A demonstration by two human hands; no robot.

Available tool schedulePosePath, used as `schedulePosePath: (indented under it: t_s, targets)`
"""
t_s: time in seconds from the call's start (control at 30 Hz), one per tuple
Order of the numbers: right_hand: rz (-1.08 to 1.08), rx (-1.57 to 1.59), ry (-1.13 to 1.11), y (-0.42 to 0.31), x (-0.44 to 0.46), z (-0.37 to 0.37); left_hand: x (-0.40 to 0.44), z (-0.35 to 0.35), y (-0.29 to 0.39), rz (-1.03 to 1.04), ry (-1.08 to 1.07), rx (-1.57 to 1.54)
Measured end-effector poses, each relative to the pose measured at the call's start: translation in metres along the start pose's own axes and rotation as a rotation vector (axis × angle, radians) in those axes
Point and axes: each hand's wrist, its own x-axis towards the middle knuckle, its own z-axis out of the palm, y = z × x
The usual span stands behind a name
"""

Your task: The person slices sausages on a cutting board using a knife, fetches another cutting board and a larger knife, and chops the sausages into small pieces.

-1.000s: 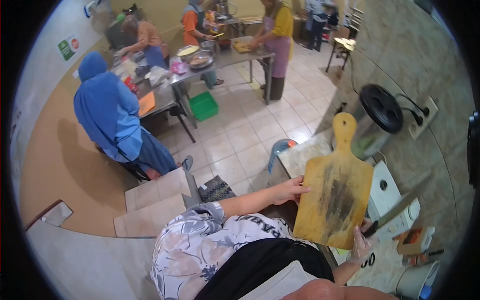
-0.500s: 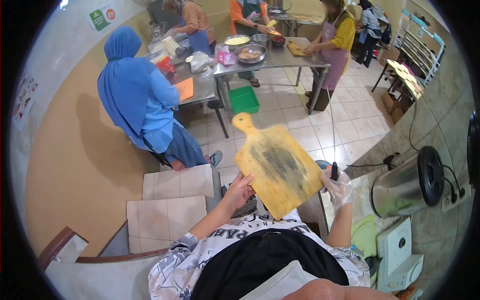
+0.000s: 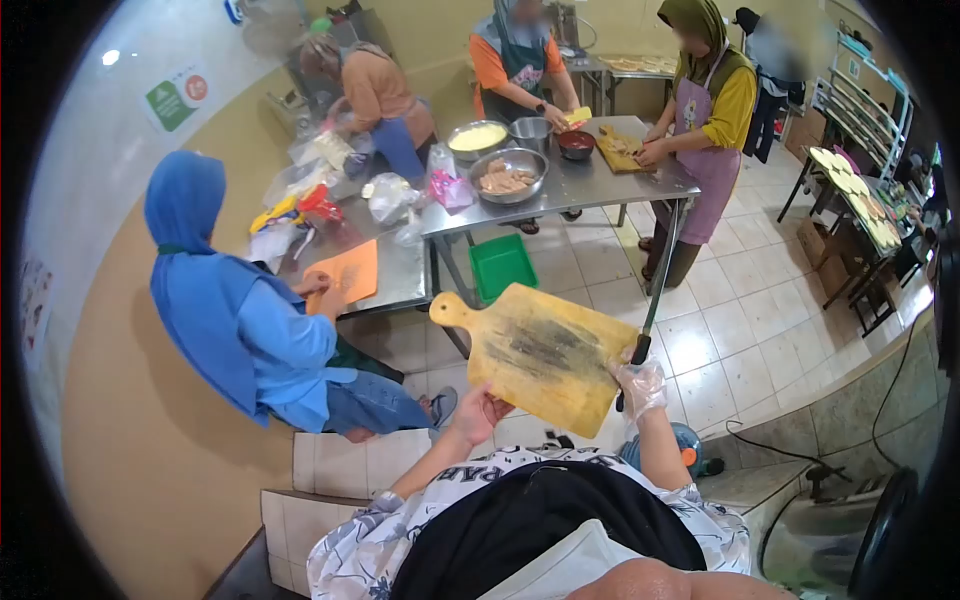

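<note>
A wooden cutting board (image 3: 545, 350) with dark stains is held out in front of my body, its handle pointing to the left. My left hand (image 3: 482, 412), bare, grips its lower left edge. At the right end of the board, my right hand (image 3: 640, 387) wears a clear plastic glove and holds both the board and a knife (image 3: 655, 290) by its black handle. The knife's blade points up and away, in front of the metal table's right leg.
Several people work around metal tables (image 3: 600, 195) with bowls and bags. A person in blue (image 3: 240, 310) sits at the left by an orange board (image 3: 350, 272). A green crate (image 3: 503, 267) is under the table. Tiled steps (image 3: 330, 465) lie lower left.
The view has swung right, toward the tables. The board has turned from upright to nearly sideways, its handle now left. The counter items have left view; both hands still hold on.
</note>
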Motion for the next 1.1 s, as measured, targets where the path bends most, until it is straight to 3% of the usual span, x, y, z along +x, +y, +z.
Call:
schedulePosePath:
  t_s: [0.23, 0.3, 0.47, 0.6, 0.67, 0.83, 0.9, 1.1]
  targets:
    - [-0.013, -0.028, 0.027, -0.021, 0.079, -0.026, 0.116, 0.011, 0.026, -0.042, -0.024, -0.07]
    - [-0.009, 0.001, 0.021, -0.015, 0.107, -0.031, 0.143, 0.019, 0.029, -0.197, 0.018, 0.227]
    - [-0.071, -0.58, -0.045, -0.017, 0.192, -0.022, 0.224, 0.021, 0.022, -0.126, 0.028, 0.183]
    - [-0.005, -0.695, -0.076, -0.034, 0.257, -0.014, 0.307, 0.018, 0.025, -0.092, 0.088, 0.137]
    - [-0.282, -0.782, 0.015, -0.018, 0.288, -0.021, 0.331, 0.041, 0.04, -0.117, 0.147, 0.131]
    - [-0.143, -0.857, -0.051, -0.026, 0.347, -0.038, 0.426, 0.042, 0.038, -0.071, 0.235, 0.036]
    - [0.028, -0.81, -0.1, -0.043, 0.357, -0.04, 0.45, 0.044, 0.035, -0.032, 0.26, 0.005]
    - [-0.008, -0.944, -0.331, -0.021, 0.442, -0.075, 0.501, 0.08, 0.031, 0.002, 0.411, -0.133]
